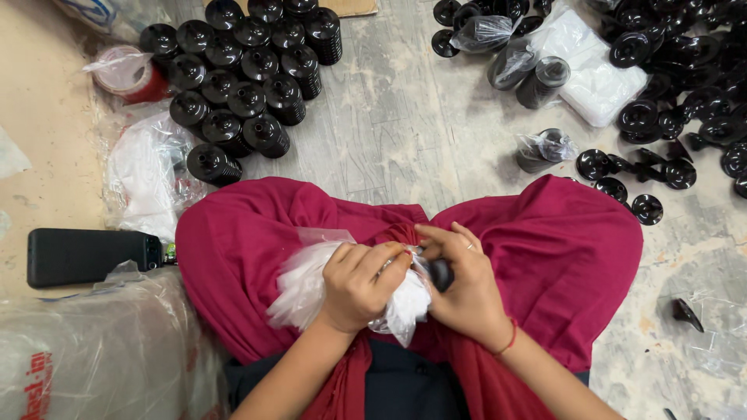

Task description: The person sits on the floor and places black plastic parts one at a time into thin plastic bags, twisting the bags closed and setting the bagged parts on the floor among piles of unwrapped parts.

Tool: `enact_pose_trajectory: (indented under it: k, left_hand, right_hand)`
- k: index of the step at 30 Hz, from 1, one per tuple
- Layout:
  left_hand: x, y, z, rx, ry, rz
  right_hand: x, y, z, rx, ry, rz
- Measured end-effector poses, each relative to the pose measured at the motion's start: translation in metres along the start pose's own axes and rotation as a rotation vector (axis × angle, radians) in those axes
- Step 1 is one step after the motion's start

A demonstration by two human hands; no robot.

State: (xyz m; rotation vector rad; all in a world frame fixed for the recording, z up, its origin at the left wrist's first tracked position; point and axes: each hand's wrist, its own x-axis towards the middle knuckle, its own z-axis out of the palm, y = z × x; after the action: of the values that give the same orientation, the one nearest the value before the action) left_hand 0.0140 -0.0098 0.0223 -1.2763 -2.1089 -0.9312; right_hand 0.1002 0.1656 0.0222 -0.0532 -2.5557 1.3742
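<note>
Our left hand (359, 281) bunches the clear bag (311, 284) in a closed fist to steady it. Our right hand (465, 286) pinches a black cap (441, 274) at its mouth; finished stacks (241, 78) wait at eleven o'clock.

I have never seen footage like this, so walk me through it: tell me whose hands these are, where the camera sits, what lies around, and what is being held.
There is no machine here. A person sits on the floor, and the single picture comes from a camera worn on their head, looking straight down at their lap, which is covered in dark red cloth.

The left hand is closed around a bunch of thin clear plastic bags. The right hand grips a small black part, mostly hidden, at the mouth of a bag.

On the grey floor, upper left, stand neat stacks of black round parts. Upper right lies a loose heap of similar black pieces, some already wrapped in clear bags. At far left rests a black rectangular box beside large plastic sacks.
</note>
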Motion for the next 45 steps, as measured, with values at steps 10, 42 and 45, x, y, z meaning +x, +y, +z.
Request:
enact_pose_trajectory:
  k: [10,42,45]
  left_hand:
    - [-0.01,-0.001,0.002,-0.045,0.031,0.05]
    - [-0.011,-0.001,0.003,-0.059,0.029,0.121]
    - [-0.011,-0.001,0.003,-0.063,0.021,0.121]
  right_hand:
    - [0.001,0.032,-0.018,0.732,-0.271,0.377]
    - [0.009,-0.005,-0.03,0.121,-0.071,-0.135]
    - [0.008,-0.003,-0.027,0.14,0.057,0.025]
